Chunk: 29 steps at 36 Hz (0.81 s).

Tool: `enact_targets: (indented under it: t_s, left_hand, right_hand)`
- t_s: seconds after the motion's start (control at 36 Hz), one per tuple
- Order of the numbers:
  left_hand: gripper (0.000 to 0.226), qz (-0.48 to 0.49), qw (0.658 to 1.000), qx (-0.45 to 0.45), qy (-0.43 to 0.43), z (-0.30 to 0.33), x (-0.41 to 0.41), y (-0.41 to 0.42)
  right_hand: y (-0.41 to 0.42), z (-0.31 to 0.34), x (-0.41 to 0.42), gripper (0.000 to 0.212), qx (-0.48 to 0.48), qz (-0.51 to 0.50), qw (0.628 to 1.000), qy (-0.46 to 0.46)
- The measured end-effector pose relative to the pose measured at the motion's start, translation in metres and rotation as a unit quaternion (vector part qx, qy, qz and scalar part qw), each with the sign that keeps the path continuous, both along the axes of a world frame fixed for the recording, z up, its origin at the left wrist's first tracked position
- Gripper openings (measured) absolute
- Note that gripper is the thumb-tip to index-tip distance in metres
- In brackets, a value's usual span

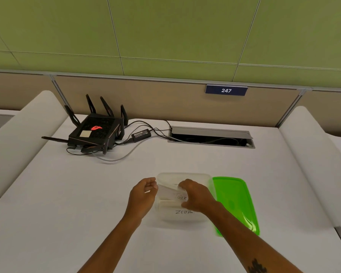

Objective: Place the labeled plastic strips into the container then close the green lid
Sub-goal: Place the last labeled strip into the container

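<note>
Head camera looks down at a white table [67, 203] where we work; a clear plastic container [185, 177] sits near the middle of the table, a bit toward the near edge, and its top is open; our left hand [144, 194] is at the left wall of the container, fingers curled, and we cannot tell if it grips the wall or only touches it; our right hand [197, 196] is over the container, and its fingers and thumb pinch a strip marked TIGER [180, 198], which is tilted and partly inside the container; the letters on it are a bit hard to read; a second strip marked ZEBRA [183, 212] lies flat at the near side of the container, and it looks to be inside, seen through the clear plastic; the green lid [234, 201] lies flat on the table just beside the right wall of the container, not on top of it; far off by the back left corner of the table sits a black router [96, 133] with tall antennas and a red light; its wires run along the back edge to an open cable slot [211, 137]; a blue sign with 247 [226, 90] hangs on the wall behind the table
</note>
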<state>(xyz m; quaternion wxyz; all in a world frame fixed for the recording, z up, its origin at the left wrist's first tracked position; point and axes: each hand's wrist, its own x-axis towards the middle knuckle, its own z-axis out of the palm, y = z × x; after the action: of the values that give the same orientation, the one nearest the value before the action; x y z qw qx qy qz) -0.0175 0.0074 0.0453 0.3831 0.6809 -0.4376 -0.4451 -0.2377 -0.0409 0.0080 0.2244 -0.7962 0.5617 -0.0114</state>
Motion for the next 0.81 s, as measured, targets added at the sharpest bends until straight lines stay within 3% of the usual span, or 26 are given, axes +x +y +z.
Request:
enact_targets:
  t_s: [0.39, 0.56, 0.64, 0.81]
  left_hand:
    - [0.044, -0.091, 0.989, 0.073, -0.089, -0.012, -0.017, 0.004]
    - [0.050, -0.141, 0.969, 0.112, -0.168, -0.015, -0.028, 0.002]
    - [0.038, -0.167, 0.956, 0.127, -0.203, -0.016, -0.033, -0.002]
    - [0.049, -0.172, 0.943, 0.165, -0.232, -0.020, -0.043, -0.007]
  right_hand:
    - [0.000, -0.011, -0.009, 0.066, -0.002, 0.042, 0.997, 0.071]
    - [0.003, -0.018, -0.010, 0.061, -0.005, 0.056, 0.995, 0.087]
    - [0.002, -0.020, -0.010, 0.055, -0.008, 0.056, 0.995, 0.083]
    - [0.001, -0.027, -0.011, 0.049, -0.014, 0.062, 0.994, 0.089]
